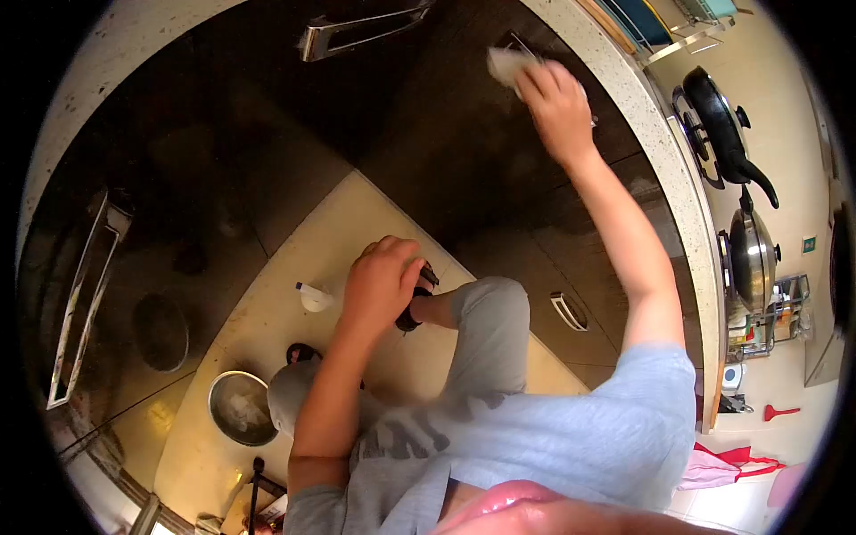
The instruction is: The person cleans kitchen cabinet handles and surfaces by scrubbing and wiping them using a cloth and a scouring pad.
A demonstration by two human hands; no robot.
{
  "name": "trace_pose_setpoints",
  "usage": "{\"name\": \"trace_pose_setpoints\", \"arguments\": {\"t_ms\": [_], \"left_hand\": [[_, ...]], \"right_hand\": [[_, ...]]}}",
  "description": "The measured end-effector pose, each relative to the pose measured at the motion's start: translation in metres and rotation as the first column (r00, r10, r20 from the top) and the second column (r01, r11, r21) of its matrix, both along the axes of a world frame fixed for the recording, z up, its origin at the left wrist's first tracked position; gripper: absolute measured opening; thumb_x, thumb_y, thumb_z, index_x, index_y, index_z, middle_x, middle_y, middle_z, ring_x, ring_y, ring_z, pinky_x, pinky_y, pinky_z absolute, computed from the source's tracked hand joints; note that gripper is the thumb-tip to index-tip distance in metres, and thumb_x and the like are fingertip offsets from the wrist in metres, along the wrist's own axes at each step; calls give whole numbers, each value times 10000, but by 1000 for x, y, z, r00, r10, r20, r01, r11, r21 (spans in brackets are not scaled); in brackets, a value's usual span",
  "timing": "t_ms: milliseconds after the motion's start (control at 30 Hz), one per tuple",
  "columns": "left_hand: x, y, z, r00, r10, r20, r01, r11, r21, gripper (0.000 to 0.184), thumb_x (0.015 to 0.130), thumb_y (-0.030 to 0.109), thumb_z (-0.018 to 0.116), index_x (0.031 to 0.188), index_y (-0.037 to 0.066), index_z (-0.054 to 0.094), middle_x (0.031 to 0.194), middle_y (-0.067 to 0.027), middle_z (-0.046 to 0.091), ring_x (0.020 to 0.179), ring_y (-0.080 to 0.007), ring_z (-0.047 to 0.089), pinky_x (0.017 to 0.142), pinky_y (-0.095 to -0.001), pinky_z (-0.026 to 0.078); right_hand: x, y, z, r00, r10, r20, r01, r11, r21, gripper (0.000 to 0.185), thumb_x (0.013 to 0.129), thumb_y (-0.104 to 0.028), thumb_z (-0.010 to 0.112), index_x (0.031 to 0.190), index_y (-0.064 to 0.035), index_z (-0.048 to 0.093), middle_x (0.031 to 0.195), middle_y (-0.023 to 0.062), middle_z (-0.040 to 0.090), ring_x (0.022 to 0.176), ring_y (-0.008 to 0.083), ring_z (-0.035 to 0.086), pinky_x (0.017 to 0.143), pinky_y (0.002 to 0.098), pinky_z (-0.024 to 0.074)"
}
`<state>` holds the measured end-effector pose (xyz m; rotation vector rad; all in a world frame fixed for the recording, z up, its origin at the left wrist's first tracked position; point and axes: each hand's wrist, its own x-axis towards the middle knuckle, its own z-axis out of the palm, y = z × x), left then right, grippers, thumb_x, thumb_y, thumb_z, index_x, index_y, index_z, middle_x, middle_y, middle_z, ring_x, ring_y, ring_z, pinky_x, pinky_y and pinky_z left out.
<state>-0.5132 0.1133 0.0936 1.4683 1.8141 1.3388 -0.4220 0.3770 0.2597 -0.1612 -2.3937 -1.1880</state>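
Observation:
My right hand (555, 100) is closed on a white cloth (513, 66), reaching up to a dark cabinet door (428, 134) just below the countertop. The cloth lies over a metal handle there and partly covers it. My left hand (379, 283) hangs over the floor in front of my knee. Its fingers are loosely bent, the thumb is apart from them, and nothing shows in it. Beside it on the floor is a small white bottle (314, 298) with a dark cap. A metal basin (242, 407) holding a pale, wet-looking lump stands left of my leg.
Metal handles (364, 32) stick out from the dark cabinets on several sides, one long handle (87, 303) at the left. Above the right-hand cabinets runs a speckled countertop (664, 143). It carries a black pan (718, 116) and a lidded steel wok (753, 259) on the stove.

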Motion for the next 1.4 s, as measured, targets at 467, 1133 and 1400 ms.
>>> {"name": "trace_pose_setpoints", "arguments": {"t_ms": [467, 1133, 1400], "left_hand": [[-10, 5, -11, 997, 74, -20, -74, 997, -34, 250, 828, 162, 558, 1026, 10, 575, 981, -138, 592, 875, -297, 580, 763, -366, 459], [4, 23, -9, 999, 23, -24, -23, 1000, -20, 248, 841, 181, 553, 1031, 24, 585, 982, -119, 603, 873, -255, 590, 752, -339, 462], [2, 15, -15, 993, 32, -109, -34, 999, -18, 240, 843, 169, 557, 1023, 11, 581, 980, -122, 603, 861, -250, 594, 736, -330, 464]], "right_hand": [[-78, 45, -55, 989, -67, 133, 74, 996, -44, 133, 702, -122, 545, 810, -66, 599, 880, 48, 504, 859, 234, 482, 685, 348, 425], [101, 36, -37, 1000, 13, 5, -13, 999, 49, 338, 731, -137, 607, 1061, -108, 542, 1109, 13, 484, 1057, 210, 441, 806, 348, 404], [57, 33, -29, 997, 41, 64, -41, 999, -8, 354, 726, -154, 580, 1075, -126, 525, 1179, 9, 452, 1094, 213, 428, 813, 373, 402]]}}
